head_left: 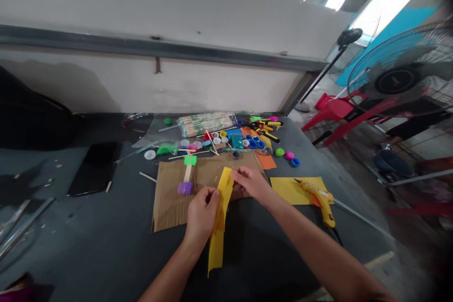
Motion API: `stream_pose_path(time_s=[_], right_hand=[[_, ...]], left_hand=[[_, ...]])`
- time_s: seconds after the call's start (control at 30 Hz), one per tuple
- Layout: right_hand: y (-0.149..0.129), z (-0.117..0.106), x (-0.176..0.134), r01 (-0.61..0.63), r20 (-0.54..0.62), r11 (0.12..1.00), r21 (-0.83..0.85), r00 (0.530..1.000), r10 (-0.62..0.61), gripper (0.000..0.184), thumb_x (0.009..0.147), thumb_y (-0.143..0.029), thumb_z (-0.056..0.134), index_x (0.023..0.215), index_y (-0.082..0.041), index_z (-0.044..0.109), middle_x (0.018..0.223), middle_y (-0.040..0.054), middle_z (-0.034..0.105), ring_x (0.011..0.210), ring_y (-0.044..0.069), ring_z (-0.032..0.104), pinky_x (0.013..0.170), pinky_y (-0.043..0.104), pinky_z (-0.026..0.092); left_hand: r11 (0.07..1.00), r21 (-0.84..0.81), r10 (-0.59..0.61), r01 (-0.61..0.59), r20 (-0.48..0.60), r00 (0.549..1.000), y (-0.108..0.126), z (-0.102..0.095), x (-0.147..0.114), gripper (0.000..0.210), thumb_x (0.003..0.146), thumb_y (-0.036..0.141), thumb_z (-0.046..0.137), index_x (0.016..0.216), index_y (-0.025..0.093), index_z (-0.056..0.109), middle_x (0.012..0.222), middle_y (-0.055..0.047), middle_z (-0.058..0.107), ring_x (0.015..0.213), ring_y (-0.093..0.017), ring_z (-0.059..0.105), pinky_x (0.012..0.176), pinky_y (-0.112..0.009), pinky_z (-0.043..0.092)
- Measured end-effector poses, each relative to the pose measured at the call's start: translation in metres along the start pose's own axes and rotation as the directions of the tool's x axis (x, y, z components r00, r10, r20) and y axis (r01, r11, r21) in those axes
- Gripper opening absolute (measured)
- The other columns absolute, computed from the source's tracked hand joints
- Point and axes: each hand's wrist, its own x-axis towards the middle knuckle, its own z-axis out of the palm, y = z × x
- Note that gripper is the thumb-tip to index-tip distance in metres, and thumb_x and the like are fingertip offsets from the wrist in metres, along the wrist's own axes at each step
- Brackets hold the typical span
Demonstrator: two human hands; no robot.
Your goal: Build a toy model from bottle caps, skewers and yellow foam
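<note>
A long folded strip of yellow paper (221, 212) is held between my two hands, slanting toward me above the dark table. My left hand (203, 212) pinches its left edge about midway. Near its far end, my right hand (252, 183) grips the right edge between thumb and fingers. Beneath and beyond the strip lies a piece of brown cardboard (170, 203). On the cardboard sits a small stick piece with a green block (190, 160) at one end and a purple block (185, 188) at the other.
Right of my hands, a yellow glue gun (320, 198) rests on a yellow sheet (283, 189). Bottle caps (253, 141), bundled wooden sticks (207, 123) and pliers (264, 130) lie at the back. A black phone (95, 169) is at left. A fan (396, 78) stands beyond the table's right edge.
</note>
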Motion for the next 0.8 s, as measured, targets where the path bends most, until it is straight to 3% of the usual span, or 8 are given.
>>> stream_pose_path(time_s=[0.1, 0.17, 0.2, 0.33, 0.43, 0.5, 0.63, 0.8], right_hand=[[-0.009, -0.042, 0.025, 0.093, -0.119, 0.928, -0.362, 0.982, -0.145, 0.03, 0.086, -0.046, 0.048, 0.086, -0.018, 0.06, 0.075, 0.0024, 0.069, 0.062, 0.013, 0.061, 0.058, 0.024, 0.047], [-0.013, -0.07, 0.045, 0.037, -0.171, 0.711, -0.702, 0.961, -0.219, 0.031, 0.092, -0.042, 0.039, 0.093, -0.02, 0.06, 0.082, 0.0029, 0.071, 0.07, 0.014, 0.065, 0.065, 0.024, 0.049], [-0.015, -0.084, 0.055, 0.003, -0.193, 0.653, -0.757, 0.954, -0.228, 0.029, 0.092, -0.039, 0.039, 0.095, -0.02, 0.061, 0.088, 0.0047, 0.072, 0.078, 0.016, 0.066, 0.07, 0.026, 0.05], [-0.021, -0.13, 0.091, -0.087, -0.229, 0.461, -0.883, 0.938, -0.261, 0.038, 0.087, -0.033, 0.047, 0.122, -0.019, 0.053, 0.124, 0.0145, 0.062, 0.118, 0.028, 0.054, 0.097, 0.043, 0.041], [-0.023, -0.159, 0.114, -0.11, -0.182, 0.307, -0.945, 0.959, -0.217, 0.082, 0.068, -0.035, 0.07, 0.141, -0.017, 0.037, 0.146, 0.0218, 0.039, 0.136, 0.041, 0.03, 0.107, 0.062, 0.022], [-0.024, -0.175, 0.127, -0.109, -0.145, 0.235, -0.966, 0.979, -0.143, 0.096, 0.062, -0.036, 0.074, 0.144, -0.016, 0.031, 0.148, 0.0234, 0.035, 0.136, 0.043, 0.028, 0.105, 0.067, 0.018], [-0.024, -0.192, 0.147, -0.087, -0.093, 0.155, -0.984, 0.995, -0.029, 0.101, 0.057, -0.034, 0.077, 0.145, -0.018, 0.03, 0.142, 0.0245, 0.042, 0.13, 0.042, 0.038, 0.102, 0.062, 0.029], [-0.022, -0.196, 0.147, -0.104, -0.111, 0.135, -0.985, 0.993, -0.041, 0.093, 0.058, -0.035, 0.074, 0.14, -0.013, 0.037, 0.132, 0.0234, 0.051, 0.119, 0.039, 0.048, 0.093, 0.045, 0.041]], left_hand=[[1.0, -0.027, 0.006, -0.007, -0.029, 1.0, -0.005, -0.001, 0.005, 0.027, 0.081, 0.043, 0.051, 0.072, 0.019, 0.06, 0.063, 0.001, 0.059, 0.059, -0.016, 0.053, 0.056, -0.024, 0.038], [0.999, -0.03, 0.009, -0.01, -0.031, 0.999, -0.008, -0.002, 0.008, 0.028, 0.08, 0.043, 0.051, 0.071, 0.019, 0.06, 0.063, 0.001, 0.059, 0.06, -0.016, 0.053, 0.056, -0.024, 0.038], [1.0, -0.028, 0.007, -0.008, -0.023, 1.0, -0.01, -0.001, 0.009, 0.028, 0.08, 0.044, 0.051, 0.071, 0.019, 0.06, 0.062, 0.001, 0.059, 0.059, -0.016, 0.053, 0.056, -0.024, 0.038], [0.998, -0.046, -0.035, 0.036, 0.011, 0.999, -0.016, 0.001, 0.013, 0.029, 0.079, 0.045, 0.052, 0.07, 0.019, 0.059, 0.059, 0.002, 0.057, 0.056, -0.015, 0.051, 0.053, -0.023, 0.037], [0.991, -0.111, -0.07, 0.07, 0.009, 0.998, -0.017, 0.002, 0.013, 0.029, 0.078, 0.046, 0.054, 0.069, 0.019, 0.058, 0.057, 0.003, 0.055, 0.053, -0.014, 0.049, 0.05, -0.022, 0.036], [0.984, -0.155, -0.086, 0.088, 0.017, 0.996, -0.015, 0.001, 0.013, 0.029, 0.077, 0.046, 0.056, 0.069, 0.019, 0.058, 0.057, 0.003, 0.055, 0.051, -0.013, 0.047, 0.049, -0.022, 0.036], [0.978, -0.194, -0.074, 0.071, -0.009, 0.997, -0.011, -0.003, 0.013, 0.03, 0.077, 0.046, 0.057, 0.069, 0.018, 0.058, 0.057, 0.003, 0.053, 0.05, -0.012, 0.046, 0.048, -0.021, 0.036], [0.968, -0.241, -0.078, 0.072, -0.018, 0.997, -0.006, -0.007, 0.015, 0.03, 0.078, 0.047, 0.057, 0.071, 0.018, 0.058, 0.058, 0.003, 0.051, 0.052, -0.012, 0.045, 0.048, -0.021, 0.036]])
